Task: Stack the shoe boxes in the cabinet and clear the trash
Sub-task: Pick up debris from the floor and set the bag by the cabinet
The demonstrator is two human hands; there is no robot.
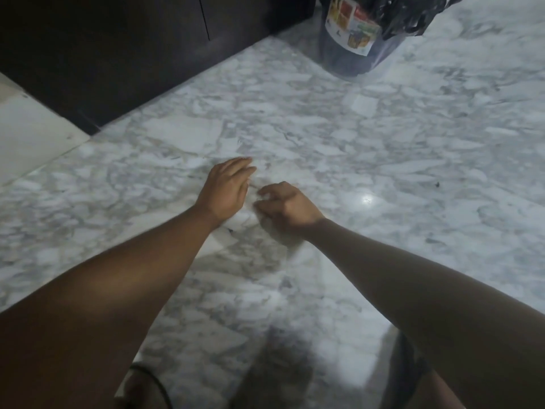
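Both my arms reach down to the marble floor (413,172). My left hand (225,187) lies with straight fingers, palm down, on the floor. Just to its right, my right hand (287,206) has its fingers curled and pinches what looks like a small white scrap (267,198); most of it is hidden by the fingers. A flat white paper piece (228,239) lies under my left wrist. Another pale square piece (365,105) lies farther off. A dark trash bin (354,51) lined with a black bag stands at the top right. The dark cabinet (118,54) fills the top left, doors closed.
A white panel (26,134) lies flat at the left edge beside the cabinet's base. A small dark speck (437,184) sits on the floor at the right. My feet in dark sandals (410,376) show at the bottom.
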